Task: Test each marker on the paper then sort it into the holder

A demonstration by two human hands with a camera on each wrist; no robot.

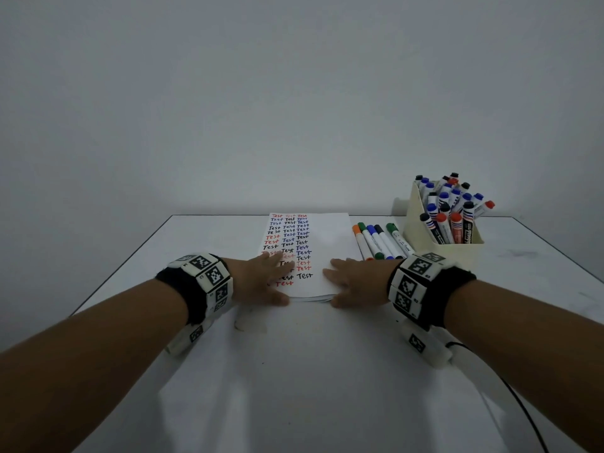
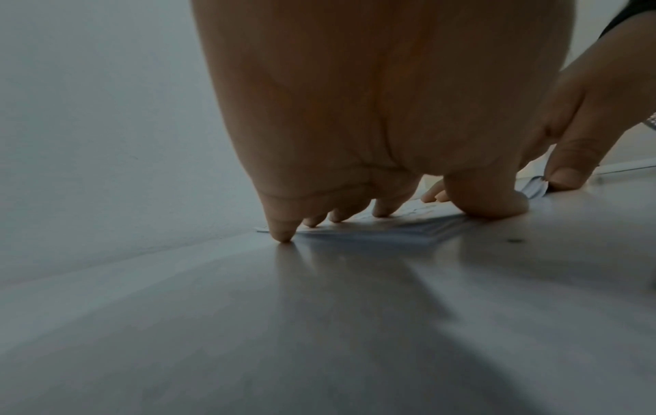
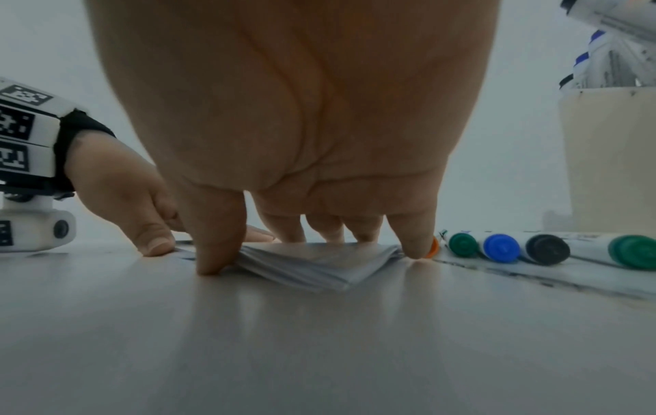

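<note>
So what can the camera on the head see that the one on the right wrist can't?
Only the head view shows the word "Test" written many times in red, black and blue on the top sheet, and both wristbands.

Only the right wrist view shows that the paper is a stack of sheets seen edge-on, with the right hand fingers pressing on it.

Both show the left hand, the loose markers lying beside the paper, and the cream holder.
</note>
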